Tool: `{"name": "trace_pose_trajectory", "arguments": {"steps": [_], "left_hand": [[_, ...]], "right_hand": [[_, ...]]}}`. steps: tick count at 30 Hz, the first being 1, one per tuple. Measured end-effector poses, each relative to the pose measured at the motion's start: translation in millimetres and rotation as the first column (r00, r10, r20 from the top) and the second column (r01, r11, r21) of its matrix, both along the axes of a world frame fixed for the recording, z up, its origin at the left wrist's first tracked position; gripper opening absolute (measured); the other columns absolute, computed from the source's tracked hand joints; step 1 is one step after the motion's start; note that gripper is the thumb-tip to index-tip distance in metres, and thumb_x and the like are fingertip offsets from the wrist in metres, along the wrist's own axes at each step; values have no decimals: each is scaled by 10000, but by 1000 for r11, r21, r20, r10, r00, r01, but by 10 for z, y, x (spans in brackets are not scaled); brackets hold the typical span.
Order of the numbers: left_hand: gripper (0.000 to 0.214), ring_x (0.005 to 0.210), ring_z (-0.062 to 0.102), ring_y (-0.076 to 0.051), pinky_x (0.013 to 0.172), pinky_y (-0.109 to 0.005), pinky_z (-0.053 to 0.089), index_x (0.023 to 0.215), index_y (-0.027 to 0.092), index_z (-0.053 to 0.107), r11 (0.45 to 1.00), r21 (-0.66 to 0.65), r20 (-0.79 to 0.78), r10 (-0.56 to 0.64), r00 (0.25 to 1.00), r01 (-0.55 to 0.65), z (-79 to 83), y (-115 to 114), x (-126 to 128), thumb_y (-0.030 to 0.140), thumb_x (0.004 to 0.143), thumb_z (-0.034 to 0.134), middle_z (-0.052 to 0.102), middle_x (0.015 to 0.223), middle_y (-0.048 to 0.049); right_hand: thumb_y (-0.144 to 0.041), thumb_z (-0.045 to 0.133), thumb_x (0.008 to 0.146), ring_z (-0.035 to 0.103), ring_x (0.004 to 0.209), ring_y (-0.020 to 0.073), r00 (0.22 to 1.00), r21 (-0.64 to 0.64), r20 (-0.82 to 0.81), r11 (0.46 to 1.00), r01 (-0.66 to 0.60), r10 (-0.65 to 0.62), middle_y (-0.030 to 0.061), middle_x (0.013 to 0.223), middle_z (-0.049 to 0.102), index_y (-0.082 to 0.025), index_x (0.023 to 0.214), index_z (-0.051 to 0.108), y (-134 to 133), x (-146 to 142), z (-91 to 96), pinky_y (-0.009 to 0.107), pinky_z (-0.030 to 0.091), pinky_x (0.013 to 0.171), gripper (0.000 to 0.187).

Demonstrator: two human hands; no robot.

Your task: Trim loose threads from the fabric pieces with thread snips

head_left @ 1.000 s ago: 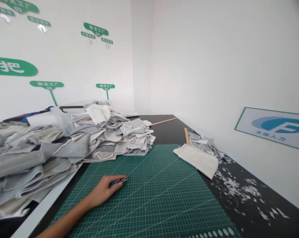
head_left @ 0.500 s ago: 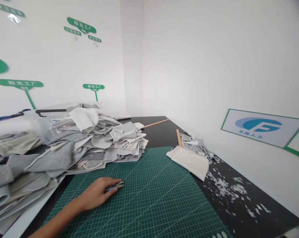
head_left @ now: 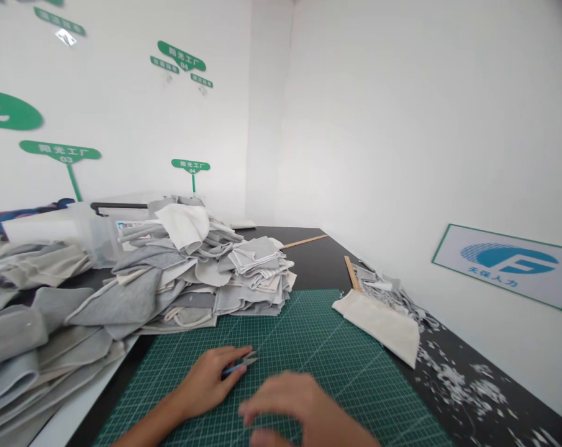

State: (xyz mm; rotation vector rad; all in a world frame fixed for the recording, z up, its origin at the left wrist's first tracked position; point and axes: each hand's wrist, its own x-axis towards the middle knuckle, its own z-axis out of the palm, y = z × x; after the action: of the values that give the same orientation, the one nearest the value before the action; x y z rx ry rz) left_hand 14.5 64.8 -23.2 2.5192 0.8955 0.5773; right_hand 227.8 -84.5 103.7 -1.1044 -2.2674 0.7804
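The left hand rests at 6 o'clock on a green cutting mat, its fingers curled closed around a pair of small snips. The snips have a blue handle, and their metal tips point toward 2 o'clock, just past the fingertips. The right hand sits just to the right of the left hand, at about 5 o'clock. It is blurred: its fingers look loosely spread, but I cannot tell whether they hold anything or touch the mat.

At 10 o'clock, a big heap of gray cloth spills over a white table edge. At 11 o'clock, a stack of gray and cream fabric pieces sits on the mat's far edge. A cream cloth lies at 1 o'clock, overlapping the mat's right edge, beside a wooden ruler. Cloth scraps litter a black table at 3 o'clock. Farther off at 12 o'clock, a second wooden ruler lies on the table. Green signs and a blue logo board mark the white walls.
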Motion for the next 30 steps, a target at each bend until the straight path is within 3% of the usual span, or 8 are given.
{"name": "trace_pose_trajectory", "arguments": {"steps": [2, 5, 8, 13, 16, 21, 26, 30], "left_hand": [[392, 924, 699, -236, 845, -342, 530, 1373, 330, 585, 1000, 5, 0, -14, 1000, 14, 22, -12, 13, 444, 1015, 473, 737, 1022, -42], [389, 922, 701, -247, 851, -362, 524, 1382, 349, 571, 999, 11, -11, -34, 999, 35, 35, -30, 20, 414, 1010, 479, 733, 1039, -37], [398, 976, 701, -268, 877, -379, 518, 1394, 351, 556, 999, 13, -23, -43, 999, 43, 35, -41, 16, 408, 1008, 474, 728, 1094, -46], [398, 974, 702, -281, 856, -405, 525, 1396, 363, 541, 999, 5, -48, -47, 998, 48, 43, -33, 13, 385, 1006, 465, 719, 1092, -38], [391, 958, 706, -286, 840, -420, 532, 1384, 371, 546, 999, -6, -58, -49, 997, 49, 47, -28, 12, 375, 1000, 476, 720, 1082, -34], [380, 983, 709, -293, 849, -456, 549, 1375, 361, 551, 998, -13, -67, -56, 996, 55, 56, -33, 5, 348, 998, 502, 716, 1137, -40], [339, 971, 689, -231, 866, -451, 575, 1333, 224, 568, 996, 5, -70, -93, 993, 93, 96, -44, -5, 342, 1016, 545, 690, 1134, -74], [308, 965, 678, -210, 862, -422, 586, 1260, 176, 595, 994, 22, -54, -105, 993, 106, 112, -38, -2, 344, 1002, 586, 666, 1157, -84]], "right_hand": [[-402, 514, 990, 661, 1081, 248, 956, 312, 6, 909, 277, -294, 72, 1142, 715, -268, 1177, 697, 475, 171, 70, 458, 543, 975, 294], [-263, 430, 1023, 615, 1179, 249, 900, 473, 13, 796, 378, -435, 99, 1249, 665, -238, 1258, 647, 1246, 384, 206, 466, 471, 1079, 320], [-253, 560, 987, 481, 1334, 299, 879, 564, 94, 753, 339, -467, 138, 1423, 519, -181, 1365, 545, 1941, 532, 331, 542, 387, 1137, 385], [-342, 625, 976, 535, 1268, 283, 880, 574, 320, 811, 115, -351, 117, 1416, 510, -176, 1335, 551, 2657, 609, 421, 525, 471, 1060, 402], [-340, 611, 987, 596, 1173, 246, 857, 552, 404, 832, 50, -320, 106, 1323, 577, -166, 1273, 589, 2831, 587, 407, 475, 520, 1003, 335], [-347, 602, 993, 638, 1058, 211, 812, 587, 366, 790, 178, -455, 92, 1214, 624, -151, 1213, 610, 2942, 543, 446, 422, 561, 923, 295], [-351, 601, 993, 646, 1024, 203, 775, 664, 113, 628, 406, -621, 88, 1178, 632, -141, 1205, 606, 2945, 653, 882, 407, 568, 895, 298], [-359, 621, 981, 651, 829, 147, 790, 678, -35, 567, 468, -611, 39, 971, 661, -119, 1043, 641, 2727, 818, 1268, 322, 572, 769, 249]]}}
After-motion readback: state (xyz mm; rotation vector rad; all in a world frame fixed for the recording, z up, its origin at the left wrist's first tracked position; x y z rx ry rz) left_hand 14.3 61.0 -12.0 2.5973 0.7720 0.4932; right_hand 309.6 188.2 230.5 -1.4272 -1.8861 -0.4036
